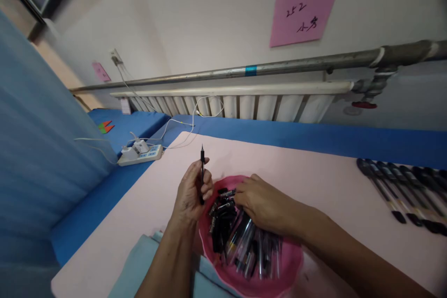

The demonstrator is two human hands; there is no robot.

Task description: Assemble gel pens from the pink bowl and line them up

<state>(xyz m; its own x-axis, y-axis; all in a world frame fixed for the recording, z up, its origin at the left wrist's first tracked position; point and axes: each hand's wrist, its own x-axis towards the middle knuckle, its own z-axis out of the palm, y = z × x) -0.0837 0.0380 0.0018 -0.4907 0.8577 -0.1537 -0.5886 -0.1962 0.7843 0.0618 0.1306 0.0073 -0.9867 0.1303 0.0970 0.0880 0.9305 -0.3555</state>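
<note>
My left hand is closed round a thin black pen refill, held upright with its tip pointing up, just left of a pink bowl. The bowl holds several black pen caps and clear pen barrels. Reaching into the bowl's far side, my right hand has its fingers curled down among the black caps; what they hold, if anything, is hidden. Both hands are over a pale pink table mat.
Several assembled black pens lie in a row at the right edge of the mat. A white power strip with plugs and cables sits on the blue surface at left. A radiator and pipe run along the wall. A light blue cloth lies near me.
</note>
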